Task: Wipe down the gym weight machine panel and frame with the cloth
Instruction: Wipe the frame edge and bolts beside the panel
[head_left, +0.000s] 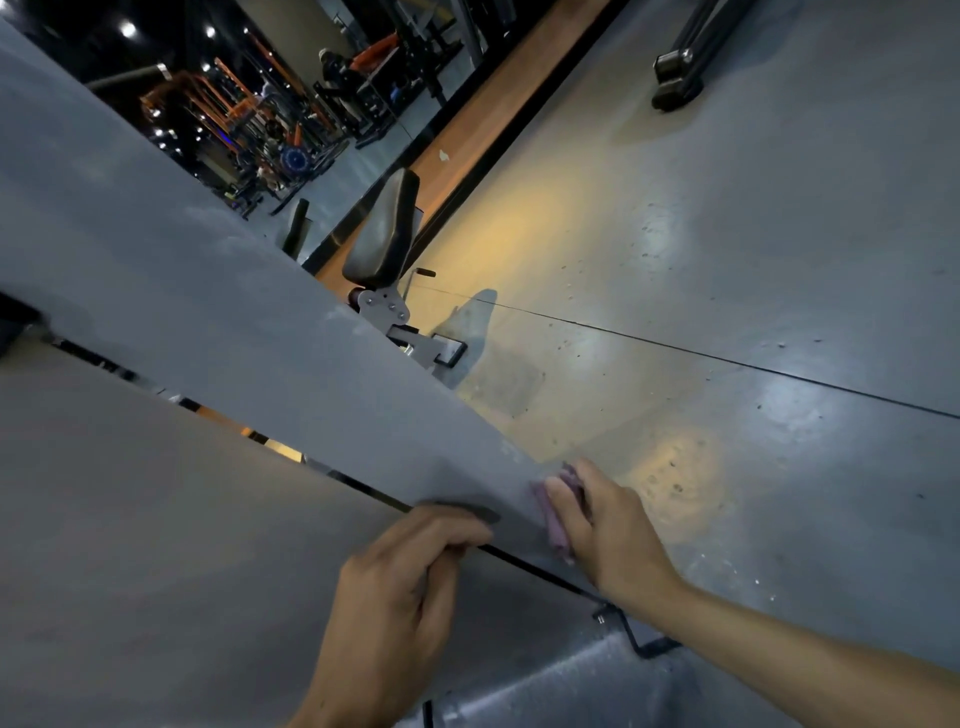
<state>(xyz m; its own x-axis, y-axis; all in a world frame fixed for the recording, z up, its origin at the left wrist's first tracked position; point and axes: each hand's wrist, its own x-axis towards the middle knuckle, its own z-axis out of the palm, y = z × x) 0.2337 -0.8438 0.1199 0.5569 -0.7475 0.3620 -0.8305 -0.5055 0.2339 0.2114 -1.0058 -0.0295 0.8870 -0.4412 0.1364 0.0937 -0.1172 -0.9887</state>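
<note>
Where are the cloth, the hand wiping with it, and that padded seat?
cloth (551, 514), head view, folded purple edge.
right hand (605, 525), head view, back of hand.
padded seat (385, 228), head view, middle of cushion.

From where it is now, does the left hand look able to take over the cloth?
Probably yes. The left hand rests on the grey frame edge right beside the right hand, whose grip holds the purple cloth; nothing lies between them.
</note>
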